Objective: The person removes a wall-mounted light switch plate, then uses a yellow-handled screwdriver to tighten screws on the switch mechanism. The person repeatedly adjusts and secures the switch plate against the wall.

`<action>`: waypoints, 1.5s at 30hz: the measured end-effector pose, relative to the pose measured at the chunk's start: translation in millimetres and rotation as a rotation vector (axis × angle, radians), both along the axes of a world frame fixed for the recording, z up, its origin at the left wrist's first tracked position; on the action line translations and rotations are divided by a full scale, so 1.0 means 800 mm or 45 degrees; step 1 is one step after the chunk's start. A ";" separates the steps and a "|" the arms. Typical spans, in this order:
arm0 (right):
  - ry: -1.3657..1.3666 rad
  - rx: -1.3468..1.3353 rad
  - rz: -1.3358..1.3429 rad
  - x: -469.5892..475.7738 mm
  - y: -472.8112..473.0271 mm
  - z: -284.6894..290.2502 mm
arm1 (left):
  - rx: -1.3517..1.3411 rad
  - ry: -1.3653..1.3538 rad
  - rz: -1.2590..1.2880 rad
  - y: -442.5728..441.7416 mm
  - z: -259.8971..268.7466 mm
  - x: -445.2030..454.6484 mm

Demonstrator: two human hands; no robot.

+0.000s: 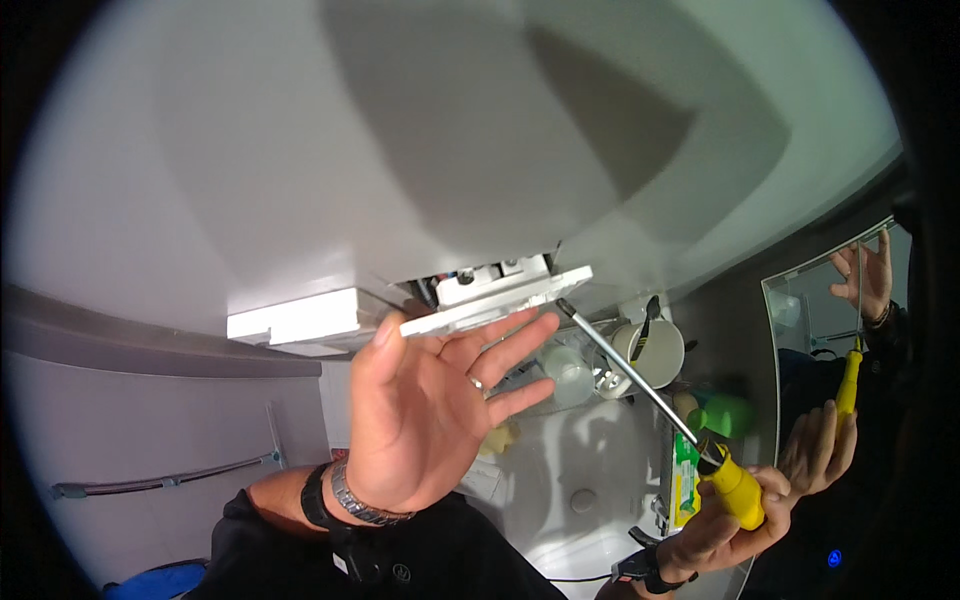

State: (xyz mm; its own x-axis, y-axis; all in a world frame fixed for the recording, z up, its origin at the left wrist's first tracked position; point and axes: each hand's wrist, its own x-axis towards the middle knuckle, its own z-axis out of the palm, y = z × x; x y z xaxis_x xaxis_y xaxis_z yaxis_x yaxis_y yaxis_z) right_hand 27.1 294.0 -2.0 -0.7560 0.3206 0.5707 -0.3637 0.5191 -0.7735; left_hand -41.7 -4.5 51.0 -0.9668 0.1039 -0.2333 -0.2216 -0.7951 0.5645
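A white electrical wall plate (499, 300) stands tilted out from the grey wall, with wires (427, 291) and the back of its white module (487, 283) showing in the gap behind it. My left hand (435, 405) supports the plate from below, thumb at its left end and fingers spread beneath. In my right hand (739, 510) is a screwdriver (731, 487) with a yellow handle and long steel shaft. Its dark tip lies just below the plate's right end; whether they touch I cannot tell.
A second white wall fitting (300, 319) adjoins on the left. Below is a washbasin (540, 487); a white cup (664, 356) with a toothbrush, a clear cup (566, 375) and a green bottle (727, 415) stand behind. The mirror (814, 300) is at right, a rail (172, 480) at left.
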 end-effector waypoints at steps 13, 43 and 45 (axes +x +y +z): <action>0.353 -0.245 0.119 -0.003 -0.060 0.082 | 0.303 -0.128 -0.043 -0.006 -0.034 -0.015; 0.047 0.349 0.855 -0.154 -0.213 0.079 | -1.129 0.536 0.112 -0.026 -0.041 0.042; 0.047 0.323 0.841 -0.154 -0.214 0.080 | -1.102 0.497 0.139 -0.014 -0.031 0.036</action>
State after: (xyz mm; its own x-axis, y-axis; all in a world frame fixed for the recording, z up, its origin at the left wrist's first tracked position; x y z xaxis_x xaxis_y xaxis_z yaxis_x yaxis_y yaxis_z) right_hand -96.4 122.6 62.2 -0.7252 -0.3450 0.5959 -0.6884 0.3433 -0.6390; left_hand -12.9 -16.1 26.3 -0.9869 -0.0485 0.1541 0.1574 -0.0721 0.9849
